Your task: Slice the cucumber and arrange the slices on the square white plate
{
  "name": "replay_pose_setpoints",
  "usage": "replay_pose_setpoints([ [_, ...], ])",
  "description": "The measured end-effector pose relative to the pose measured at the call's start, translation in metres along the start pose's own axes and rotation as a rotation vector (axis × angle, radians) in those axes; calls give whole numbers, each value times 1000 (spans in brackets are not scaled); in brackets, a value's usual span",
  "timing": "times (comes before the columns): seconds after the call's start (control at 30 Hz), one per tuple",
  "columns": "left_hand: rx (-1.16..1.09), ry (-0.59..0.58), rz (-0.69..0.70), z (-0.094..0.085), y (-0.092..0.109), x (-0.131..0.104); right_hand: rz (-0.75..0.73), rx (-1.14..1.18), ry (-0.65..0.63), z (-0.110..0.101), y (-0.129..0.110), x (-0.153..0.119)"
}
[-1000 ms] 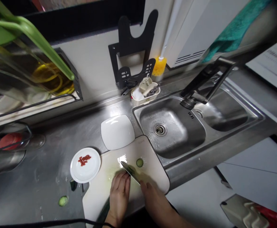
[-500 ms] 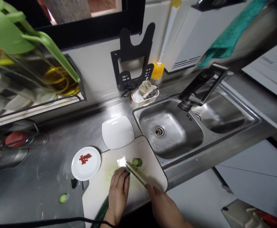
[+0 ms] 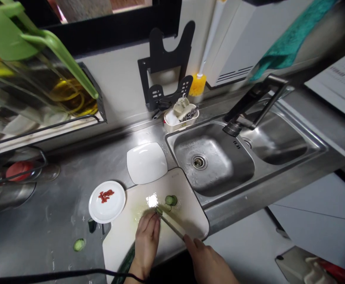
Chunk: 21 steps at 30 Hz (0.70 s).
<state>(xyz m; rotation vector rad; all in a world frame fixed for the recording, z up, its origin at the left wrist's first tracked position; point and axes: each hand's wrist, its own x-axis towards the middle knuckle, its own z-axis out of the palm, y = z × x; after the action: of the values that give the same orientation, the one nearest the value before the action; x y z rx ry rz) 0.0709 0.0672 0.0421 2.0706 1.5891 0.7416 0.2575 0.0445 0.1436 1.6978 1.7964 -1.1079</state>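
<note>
On the pale cutting board (image 3: 122,221), my left hand (image 3: 147,232) presses down on a cucumber piece (image 3: 158,211), its fingers curled and covering most of it. My right hand (image 3: 202,256) is closed around the handle of a knife (image 3: 172,227), whose blade lies against the end of that piece, close to my left fingertips. Several cut cucumber slices (image 3: 171,200) lie just beyond the blade. A longer dark green cucumber (image 3: 126,264) rests on the board beside my left wrist.
A white plate with red bits (image 3: 107,211) and an unfilled square white plate (image 3: 147,163) stand behind the board. The steel sink (image 3: 216,157) is to the right. A cucumber end (image 3: 92,225) and slice (image 3: 79,244) lie left on the counter. A black cord (image 3: 71,274) crosses low in front.
The knife blade has shifted slightly down and toward my left fingers, with its tip now at the cucumber piece. My right hand has moved a little lower and right. My left hand stays nearly in place.
</note>
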Motion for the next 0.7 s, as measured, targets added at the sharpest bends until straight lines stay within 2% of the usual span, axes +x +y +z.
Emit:
replay_pose_setpoints([
  [0.7,52,-27,16,3,-4,-4,-54,4,-40,-9,-2,7],
])
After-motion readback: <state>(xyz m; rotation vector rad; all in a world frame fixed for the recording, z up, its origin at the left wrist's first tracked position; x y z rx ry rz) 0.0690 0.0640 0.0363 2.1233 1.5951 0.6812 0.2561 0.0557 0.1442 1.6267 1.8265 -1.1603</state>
